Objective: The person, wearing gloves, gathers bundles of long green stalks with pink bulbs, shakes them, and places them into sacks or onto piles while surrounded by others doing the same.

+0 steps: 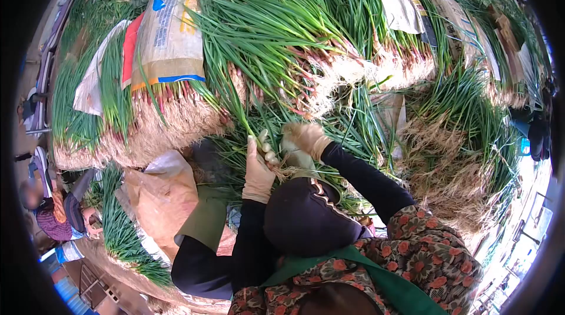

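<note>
My left hand (259, 176), in a pale glove, is closed around a small bunch of spring onions (269, 153). The thumb points up along the stalks. White bulbs show just right of the thumb, with roots hanging below and green leaves reaching up and left. My right hand (309, 139), also gloved, is a little above and right of the bulbs. Its fingers are curled and slightly blurred, and I cannot make out what is in them. Loose green leaves lie beneath both hands.
Large stacks of spring onions (276, 26) with roots facing me fill the far side. A printed sack (170, 32) covers some at left. More rooty bunches (447, 144) lie at right. An orange-brown sack (159, 191) sits left of my arm. Another person (50, 215) is at far left.
</note>
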Tool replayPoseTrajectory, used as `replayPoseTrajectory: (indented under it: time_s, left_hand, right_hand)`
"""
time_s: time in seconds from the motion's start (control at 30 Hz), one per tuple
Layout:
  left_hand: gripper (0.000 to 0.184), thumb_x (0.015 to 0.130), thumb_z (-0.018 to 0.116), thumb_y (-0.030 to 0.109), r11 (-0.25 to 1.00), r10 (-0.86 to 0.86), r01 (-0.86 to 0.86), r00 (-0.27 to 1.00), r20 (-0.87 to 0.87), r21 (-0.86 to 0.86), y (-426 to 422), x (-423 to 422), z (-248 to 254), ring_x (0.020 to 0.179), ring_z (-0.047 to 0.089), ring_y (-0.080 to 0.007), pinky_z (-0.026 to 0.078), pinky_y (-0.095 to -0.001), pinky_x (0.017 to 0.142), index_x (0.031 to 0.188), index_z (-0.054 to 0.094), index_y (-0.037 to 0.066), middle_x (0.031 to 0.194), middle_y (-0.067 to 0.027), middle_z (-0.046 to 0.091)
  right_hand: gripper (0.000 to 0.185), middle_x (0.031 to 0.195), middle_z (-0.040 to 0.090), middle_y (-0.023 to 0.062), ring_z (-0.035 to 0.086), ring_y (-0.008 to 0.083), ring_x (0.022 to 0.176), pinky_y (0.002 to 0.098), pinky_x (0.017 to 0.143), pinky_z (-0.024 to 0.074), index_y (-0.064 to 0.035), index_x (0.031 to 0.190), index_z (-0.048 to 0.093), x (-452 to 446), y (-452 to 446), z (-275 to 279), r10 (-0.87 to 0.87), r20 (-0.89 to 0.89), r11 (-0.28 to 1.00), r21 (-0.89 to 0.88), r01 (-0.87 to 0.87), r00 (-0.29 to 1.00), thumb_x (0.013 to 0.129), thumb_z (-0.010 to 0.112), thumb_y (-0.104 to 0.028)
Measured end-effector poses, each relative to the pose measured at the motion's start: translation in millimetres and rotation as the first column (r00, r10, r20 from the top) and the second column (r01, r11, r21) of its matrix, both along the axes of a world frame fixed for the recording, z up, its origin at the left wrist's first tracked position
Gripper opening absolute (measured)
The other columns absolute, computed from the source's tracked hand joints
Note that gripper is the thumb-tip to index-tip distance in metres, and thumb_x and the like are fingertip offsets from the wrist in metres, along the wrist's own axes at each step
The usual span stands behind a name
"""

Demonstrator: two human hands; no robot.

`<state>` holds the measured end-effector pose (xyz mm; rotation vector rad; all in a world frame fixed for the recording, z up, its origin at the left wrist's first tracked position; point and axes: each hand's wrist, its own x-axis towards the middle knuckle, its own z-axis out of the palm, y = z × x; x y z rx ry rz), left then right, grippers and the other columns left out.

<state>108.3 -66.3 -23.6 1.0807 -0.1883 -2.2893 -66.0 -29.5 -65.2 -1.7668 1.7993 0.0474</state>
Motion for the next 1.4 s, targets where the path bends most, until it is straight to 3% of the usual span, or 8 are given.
replayPoseTrajectory:
  time_s: [0.1,0.33,0.43,0.57,0.73,0.87,1.07,1.4]
  left_hand:
    - [0.032,0.095,0.046,0.029,0.990,-0.122,0.120,0.992,0.028,0.071,8.2,-3.6,-4.6,0.053,0.037,-0.0030,0.035,-0.0173,0.049,0.118,0.055,0.008,0.066,0.0078,0.044]
    - [0.038,0.100,0.032,0.025,0.928,-0.259,0.312,0.933,0.250,-0.202,6.0,-10.6,-35.0,0.085,0.054,-0.0107,0.046,-0.0255,0.079,0.127,0.047,0.004,0.093,-0.0041,0.057]
    - [0.038,0.100,0.030,0.026,0.952,-0.221,0.250,0.960,0.172,-0.174,9.2,-20.6,-25.8,0.079,0.054,-0.0099,0.048,-0.0257,0.076,0.122,0.049,0.002,0.088,-0.0025,0.056]
    - [0.031,0.098,0.040,0.028,0.959,-0.226,0.264,0.932,0.283,-0.106,16.4,-26.5,-27.4,0.061,0.050,-0.0085,0.047,-0.0226,0.059,0.109,0.055,0.004,0.078,-0.0003,0.055]
    - [0.025,0.095,0.045,0.026,0.964,-0.067,0.179,0.876,0.477,-0.194,16.8,-29.3,8.9,0.049,0.037,-0.0037,0.030,-0.0181,0.047,0.097,0.059,0.006,0.063,0.0029,0.052]
    - [0.028,0.096,0.044,0.027,0.928,0.133,0.098,0.813,0.566,-0.359,11.5,-22.2,1.6,0.053,0.042,-0.0037,0.035,-0.0187,0.049,0.102,0.059,0.005,0.068,0.0027,0.055]
    - [0.031,0.093,0.050,0.032,0.995,-0.101,0.101,0.975,0.198,0.011,2.5,-18.8,-11.3,0.053,0.044,-0.0051,0.038,-0.0191,0.046,0.112,0.061,0.010,0.068,0.0037,0.053]
    - [0.025,0.093,0.051,0.024,0.986,-0.136,0.163,0.897,0.422,-0.027,-5.5,-47.1,4.6,0.045,0.038,-0.0044,0.030,-0.0178,0.042,0.107,0.060,0.006,0.057,0.0033,0.045]
  right_hand:
    - [0.033,0.082,0.065,0.0140,0.065,0.0261,0.072,0.0372,0.059,0.0497,-0.0153,0.112,0.057,-34.4,-20.1,-28.0,-0.458,-0.098,0.888,-0.099,0.450,0.883,0.085,0.055,-0.034]
    - [0.035,0.097,0.063,0.0147,0.062,0.0299,0.089,0.0386,0.078,0.0485,-0.0071,0.111,0.057,-12.9,21.3,21.6,-0.239,0.658,0.964,0.250,0.092,0.715,0.092,0.047,-0.034]
    - [0.031,0.101,0.061,0.0137,0.061,0.0257,0.089,0.0325,0.079,0.0488,-0.0068,0.118,0.054,-26.8,32.4,-79.9,0.166,0.295,0.916,-0.399,-0.036,0.941,0.091,0.049,-0.022]
    - [0.022,0.080,0.059,0.0052,0.055,0.0159,0.072,0.0261,0.063,0.0461,-0.0039,0.097,0.061,-22.0,-26.0,10.1,-0.566,0.773,0.812,0.463,0.355,0.286,0.090,0.051,-0.021]
    - [0.026,0.076,0.063,0.0106,0.060,0.0212,0.070,0.0329,0.064,0.0474,-0.0072,0.099,0.060,11.6,-25.5,-48.4,-0.334,0.490,0.871,-0.166,0.463,0.805,0.088,0.051,-0.029]
    - [0.027,0.078,0.065,0.0144,0.065,0.0283,0.074,0.0374,0.068,0.0503,-0.0117,0.104,0.059,-7.8,-6.1,-26.8,-0.112,0.391,0.928,0.369,-0.044,0.914,0.090,0.047,-0.031]
    - [0.035,0.081,0.063,0.0143,0.062,0.0297,0.074,0.0395,0.066,0.0498,-0.0041,0.103,0.058,-70.4,-33.9,-29.5,-0.406,0.320,0.591,-0.623,0.513,0.856,0.082,0.061,-0.032]
    - [0.040,0.075,0.062,0.0131,0.063,0.0290,0.067,0.0397,0.056,0.0480,-0.0153,0.121,0.049,-5.0,14.8,37.6,-0.092,0.349,0.985,-0.103,0.136,0.932,0.089,0.046,-0.039]
